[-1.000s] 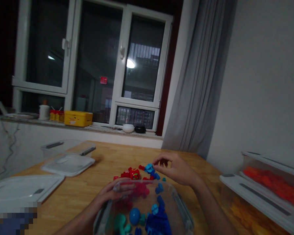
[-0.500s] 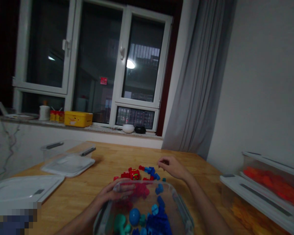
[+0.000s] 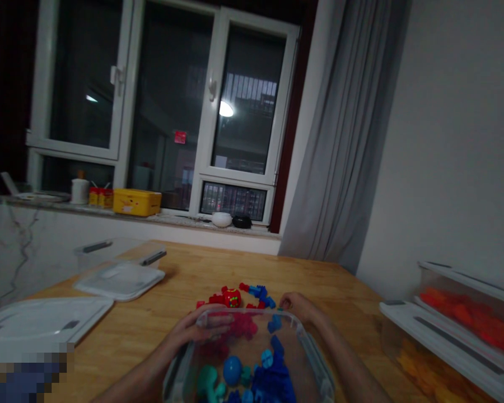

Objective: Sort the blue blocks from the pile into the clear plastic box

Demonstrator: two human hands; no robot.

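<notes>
Near the front worktop (image 3: pixel 151 324) edge, my left hand (image 3: pixel 195 331) lies flat, fingers apart, steadying the clear bin (image 3: pixel 319 364); my right hand (image 3: pixel 296 305) pinches what looks like a small teal piece (image 3: pixel 280 308) beside its rim; I'd lift straight before releasing inside.

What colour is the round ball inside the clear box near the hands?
Blue. The ball shows best in the head view, low in the clear box.
</notes>
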